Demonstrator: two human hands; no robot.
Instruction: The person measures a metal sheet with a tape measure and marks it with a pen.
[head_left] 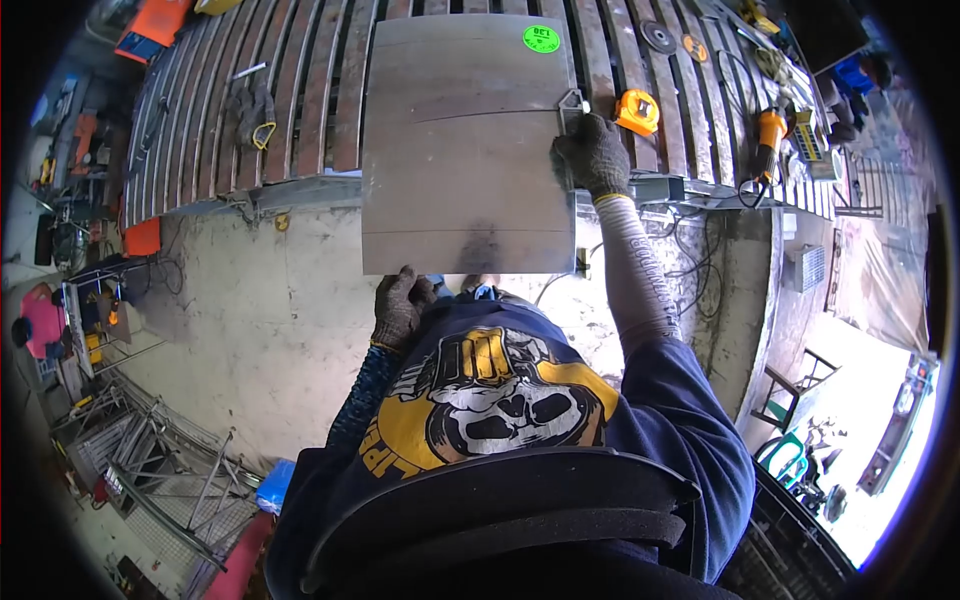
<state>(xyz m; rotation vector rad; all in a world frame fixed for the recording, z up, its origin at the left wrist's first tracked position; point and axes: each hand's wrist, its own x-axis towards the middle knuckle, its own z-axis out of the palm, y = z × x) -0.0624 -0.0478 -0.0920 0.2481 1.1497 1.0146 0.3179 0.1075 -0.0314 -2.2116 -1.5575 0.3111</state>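
Sheet of flat, grey, rectangular metal (455, 170) lies across the slatted, rusty-brown metal bench (308, 95), its near part jutting past the bench's near edge toward my body. A round, bright green sticker (541, 39) marks its far right corner; thin dark lines cross it from left to right, and a dark smudge shows close to its near edge.

My left hand (402, 308), in a dark knitted glove, is at the near edge, left of the middle, fingers bent; I cannot tell whether they grip the metal. My right hand (595, 156), in a grey knitted glove with a yellow cuff band, is at the right edge, fingers folded. Just beyond it sits a small, pale, triangular metal piece (571, 101); whether I hold this cannot be made out.

To the right of this hand rests an orange tape measure (637, 112). Farther off lie a dark grey disc (659, 38) and an orange disc (694, 48); well to the right is an orange-bodied power tool (771, 132).
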